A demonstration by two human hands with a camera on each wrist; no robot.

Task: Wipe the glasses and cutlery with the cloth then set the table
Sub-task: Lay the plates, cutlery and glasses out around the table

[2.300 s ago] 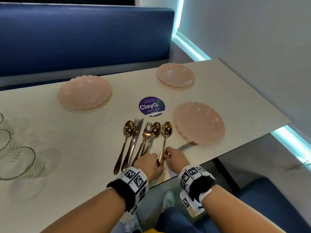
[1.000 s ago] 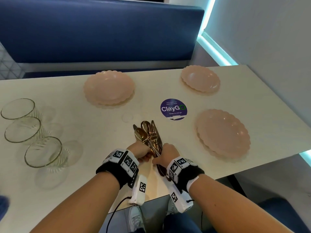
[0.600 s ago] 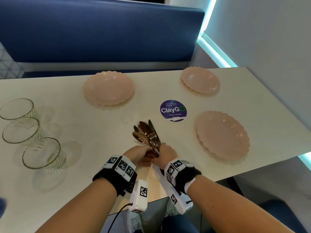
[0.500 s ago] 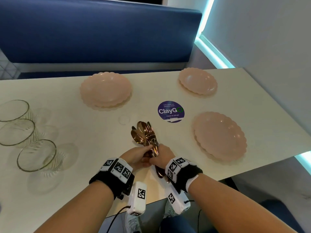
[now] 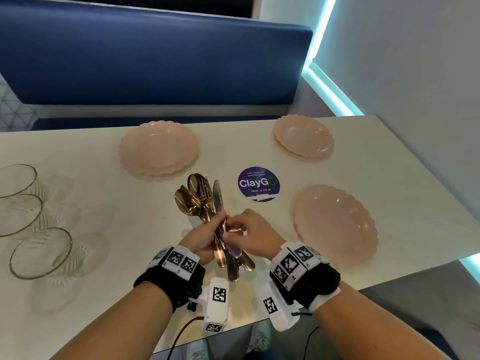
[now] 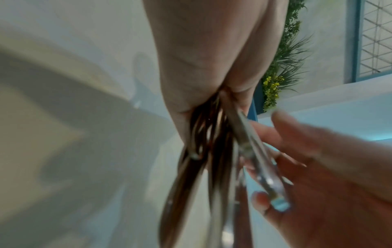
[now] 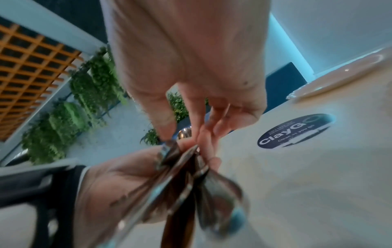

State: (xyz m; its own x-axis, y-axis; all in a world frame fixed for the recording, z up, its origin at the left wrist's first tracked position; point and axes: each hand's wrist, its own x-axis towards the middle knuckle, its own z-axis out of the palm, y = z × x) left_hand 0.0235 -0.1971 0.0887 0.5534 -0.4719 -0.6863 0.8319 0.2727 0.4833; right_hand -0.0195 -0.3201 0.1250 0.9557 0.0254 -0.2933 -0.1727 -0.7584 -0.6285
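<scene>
Left hand (image 5: 205, 236) grips the bundle of rose-gold metal spoons, forks and knife (image 5: 207, 203) mid-handle above the white table's (image 5: 91, 157) near edge; right hand (image 5: 253, 233) pinches one handle. Loosely fanned handles could slip and clatter toward that edge.

Head view: bright, even, sharp; cyan strip light (image 5: 327, 81) glows at upper right, edges bow. Both wrist views: heavy motion blur on cutlery (image 6: 214, 167), soft backgrounds, bluish cast.
</scene>
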